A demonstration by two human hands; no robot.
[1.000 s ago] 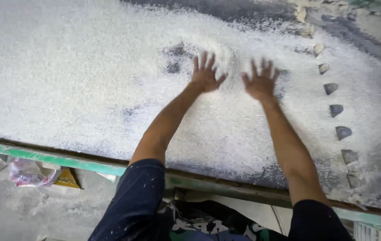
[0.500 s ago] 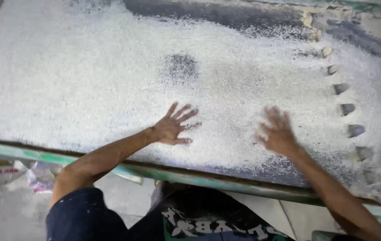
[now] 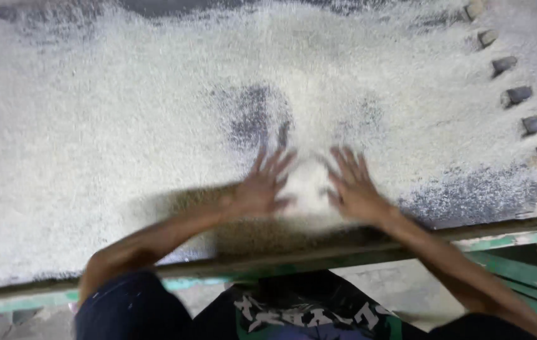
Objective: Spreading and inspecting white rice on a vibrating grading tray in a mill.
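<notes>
Two bare hands lie flat on a wide grey counter [image 3: 470, 195] covered with small white grains [image 3: 92, 145]. The left hand [image 3: 259, 186] has its fingers spread wide. The right hand [image 3: 353, 189] is spread too. One little heap of grains [image 3: 306, 189] sits between them, touching both. Six dark stubby pegs [image 3: 516, 96] stand in one row at the right side.

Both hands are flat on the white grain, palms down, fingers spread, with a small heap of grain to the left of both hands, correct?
Not quite. The heap of grain lies between the left hand and right hand, not left of both; the head view shows it. The rest holds.
</notes>
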